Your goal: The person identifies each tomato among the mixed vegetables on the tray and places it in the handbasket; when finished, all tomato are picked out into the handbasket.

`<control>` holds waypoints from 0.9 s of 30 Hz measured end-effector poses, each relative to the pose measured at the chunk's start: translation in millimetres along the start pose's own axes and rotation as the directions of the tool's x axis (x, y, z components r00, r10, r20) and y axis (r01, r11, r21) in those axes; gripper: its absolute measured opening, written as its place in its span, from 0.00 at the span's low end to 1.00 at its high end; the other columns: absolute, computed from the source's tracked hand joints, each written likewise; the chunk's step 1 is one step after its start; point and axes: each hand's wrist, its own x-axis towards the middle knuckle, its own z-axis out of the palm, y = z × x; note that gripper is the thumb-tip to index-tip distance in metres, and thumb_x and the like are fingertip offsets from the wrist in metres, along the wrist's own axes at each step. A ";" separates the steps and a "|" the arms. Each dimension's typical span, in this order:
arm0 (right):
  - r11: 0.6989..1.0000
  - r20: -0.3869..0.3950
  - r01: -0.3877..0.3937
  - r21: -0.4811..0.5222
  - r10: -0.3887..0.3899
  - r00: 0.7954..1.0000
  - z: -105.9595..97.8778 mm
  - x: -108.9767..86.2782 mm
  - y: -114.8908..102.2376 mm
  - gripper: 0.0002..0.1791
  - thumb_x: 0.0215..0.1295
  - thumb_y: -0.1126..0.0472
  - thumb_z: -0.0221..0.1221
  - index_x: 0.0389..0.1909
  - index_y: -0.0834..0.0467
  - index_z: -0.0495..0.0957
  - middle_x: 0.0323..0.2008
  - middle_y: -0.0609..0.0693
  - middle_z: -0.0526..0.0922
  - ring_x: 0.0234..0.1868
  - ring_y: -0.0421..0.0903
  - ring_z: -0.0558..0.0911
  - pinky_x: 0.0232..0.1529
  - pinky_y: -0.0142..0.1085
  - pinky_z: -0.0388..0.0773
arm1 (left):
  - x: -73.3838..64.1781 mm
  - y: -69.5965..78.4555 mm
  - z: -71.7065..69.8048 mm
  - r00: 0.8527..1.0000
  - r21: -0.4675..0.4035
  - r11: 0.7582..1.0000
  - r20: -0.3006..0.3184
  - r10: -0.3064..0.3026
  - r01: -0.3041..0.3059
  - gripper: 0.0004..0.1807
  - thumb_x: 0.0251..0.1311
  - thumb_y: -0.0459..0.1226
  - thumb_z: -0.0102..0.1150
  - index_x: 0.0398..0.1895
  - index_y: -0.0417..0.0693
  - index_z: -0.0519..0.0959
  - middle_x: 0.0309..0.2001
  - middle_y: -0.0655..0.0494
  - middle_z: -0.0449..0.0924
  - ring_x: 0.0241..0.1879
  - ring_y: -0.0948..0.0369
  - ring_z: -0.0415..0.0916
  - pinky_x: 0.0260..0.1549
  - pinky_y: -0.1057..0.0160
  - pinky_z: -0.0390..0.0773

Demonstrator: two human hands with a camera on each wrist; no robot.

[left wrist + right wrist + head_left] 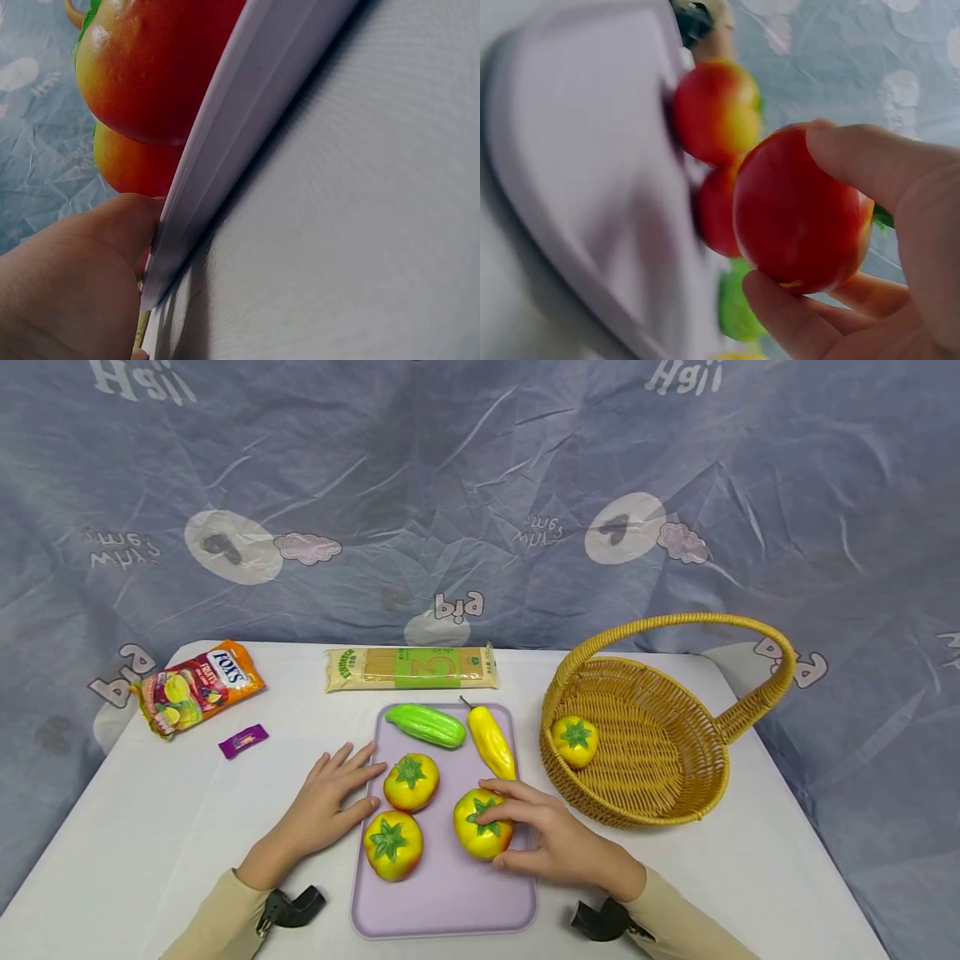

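Observation:
My right hand (551,843) grips a yellow-and-red toy persimmon (471,828) with a green leafy top, thumb on one side and fingers on the other. In the right wrist view this persimmon (802,214) appears raised off the lilac tray (450,906). Fingers spread, my left hand (322,806) rests at the tray's left edge, its thumb touching the rim in the left wrist view. Two more persimmons, one behind (420,789) and one in front (393,852), sit on the tray's left half. A green cucumber (427,725) and a yellow pepper (491,743) lie at its far end.
Right of the tray stands a wicker basket (637,752) with a tall arched handle, holding one persimmon (576,742). Behind the tray lies a noodle packet (412,668). A candy bag (198,687) and a small purple wrapped sweet (243,741) are at the left.

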 end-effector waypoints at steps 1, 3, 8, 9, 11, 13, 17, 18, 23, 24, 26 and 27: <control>1.000 -0.017 0.002 -0.017 -0.002 1.000 -4.7 -0.7 -0.7 0.24 0.54 0.60 0.76 0.54 0.47 0.82 0.68 0.57 0.75 0.69 0.54 0.77 0.69 0.39 0.75 | 0.1 -0.1 0.2 1.000 -0.001 1.000 0.001 0.001 -0.001 0.27 0.64 0.47 0.65 0.66 0.53 0.79 0.76 0.46 0.66 0.76 0.33 0.57 0.71 0.24 0.48; 0.999 -0.049 0.002 -0.055 -0.005 0.999 -14.3 -2.6 -1.9 0.25 0.53 0.61 0.76 0.53 0.47 0.83 0.68 0.57 0.76 0.67 0.53 0.78 0.67 0.36 0.76 | 0.3 -0.2 0.6 1.000 0.001 1.000 0.002 0.000 0.000 0.27 0.64 0.47 0.64 0.66 0.53 0.79 0.76 0.46 0.66 0.76 0.33 0.57 0.71 0.24 0.48; 0.996 -0.129 -0.012 -0.083 0.001 0.992 -34.4 -8.8 -2.5 0.27 0.49 0.65 0.77 0.52 0.48 0.83 0.67 0.58 0.76 0.67 0.51 0.78 0.66 0.24 0.72 | 0.0 -0.8 1.3 1.000 0.001 1.000 0.004 -0.004 0.004 0.27 0.64 0.48 0.64 0.66 0.53 0.79 0.76 0.46 0.66 0.76 0.33 0.56 0.71 0.24 0.48; 0.997 -0.147 -0.011 -0.081 -0.001 0.989 -37.8 -10.1 -2.3 0.28 0.48 0.66 0.77 0.52 0.48 0.83 0.67 0.59 0.76 0.67 0.50 0.77 0.66 0.22 0.70 | 0.0 -0.8 1.3 1.000 0.000 1.000 0.004 -0.005 0.005 0.27 0.64 0.48 0.64 0.66 0.54 0.79 0.76 0.47 0.66 0.76 0.33 0.56 0.71 0.24 0.48; 0.997 -0.186 -0.004 -0.080 -0.011 0.982 -44.4 -12.7 -1.2 0.29 0.46 0.68 0.78 0.52 0.49 0.83 0.66 0.61 0.77 0.68 0.48 0.77 0.67 0.21 0.68 | 0.0 -1.1 1.4 1.000 0.001 1.000 0.004 -0.005 0.005 0.27 0.64 0.48 0.64 0.66 0.54 0.79 0.76 0.47 0.66 0.76 0.33 0.56 0.71 0.24 0.48; 0.996 -0.222 -0.002 -0.085 -0.017 0.975 -51.5 -15.5 0.0 0.31 0.44 0.70 0.78 0.52 0.50 0.83 0.65 0.62 0.77 0.69 0.45 0.76 0.66 0.19 0.68 | 0.0 -1.2 1.3 1.000 0.002 1.000 0.004 -0.005 0.005 0.27 0.64 0.48 0.64 0.66 0.54 0.79 0.76 0.47 0.66 0.76 0.33 0.56 0.71 0.24 0.48; 0.994 -0.286 -0.026 -0.107 -0.006 0.958 -67.6 -21.4 3.8 0.32 0.41 0.72 0.78 0.51 0.52 0.83 0.64 0.63 0.78 0.68 0.36 0.74 0.60 0.18 0.72 | 0.3 -1.5 1.1 1.000 0.002 1.000 0.004 -0.008 0.008 0.27 0.64 0.48 0.64 0.67 0.54 0.78 0.77 0.47 0.65 0.76 0.33 0.56 0.71 0.24 0.48; 0.993 -0.303 -0.037 -0.115 0.000 0.953 -71.9 -22.9 5.2 0.32 0.40 0.73 0.77 0.51 0.53 0.83 0.64 0.63 0.78 0.67 0.34 0.75 0.57 0.17 0.74 | 0.4 -1.6 1.0 1.000 0.002 1.000 0.004 -0.008 0.008 0.27 0.64 0.48 0.64 0.67 0.54 0.78 0.77 0.47 0.65 0.76 0.33 0.56 0.71 0.24 0.48; 0.990 -0.389 -0.104 -0.096 0.059 0.919 -91.2 -31.8 14.1 0.32 0.39 0.78 0.76 0.51 0.59 0.83 0.63 0.65 0.77 0.61 0.27 0.75 0.48 0.18 0.79 | 0.5 -1.8 1.0 1.000 0.000 1.000 0.008 -0.010 0.010 0.28 0.64 0.48 0.64 0.67 0.54 0.78 0.77 0.47 0.65 0.76 0.34 0.56 0.71 0.24 0.47; 0.989 -0.404 -0.114 -0.093 0.067 0.912 -94.2 -33.9 16.3 0.33 0.39 0.79 0.75 0.51 0.60 0.83 0.63 0.65 0.77 0.60 0.26 0.75 0.48 0.18 0.80 | 0.6 -1.8 1.0 1.000 -0.001 1.000 0.009 -0.010 0.010 0.28 0.64 0.48 0.64 0.67 0.54 0.78 0.77 0.47 0.65 0.76 0.34 0.56 0.71 0.24 0.47; 0.988 -0.425 -0.128 -0.083 0.081 0.902 -99.4 -38.3 20.9 0.33 0.39 0.81 0.74 0.51 0.61 0.83 0.63 0.64 0.77 0.60 0.26 0.76 0.49 0.18 0.79 | 0.7 -1.8 1.1 1.000 -0.001 1.000 0.011 -0.011 0.011 0.27 0.64 0.48 0.64 0.67 0.54 0.78 0.77 0.47 0.65 0.77 0.34 0.56 0.72 0.24 0.47; 0.988 -0.433 -0.133 -0.078 0.086 0.897 -101.8 -40.1 23.6 0.33 0.39 0.82 0.73 0.51 0.63 0.83 0.63 0.64 0.77 0.61 0.26 0.76 0.49 0.18 0.79 | 0.8 -1.9 1.0 1.000 -0.001 1.000 0.010 -0.010 0.010 0.27 0.64 0.48 0.64 0.67 0.54 0.78 0.77 0.47 0.65 0.77 0.34 0.56 0.72 0.24 0.47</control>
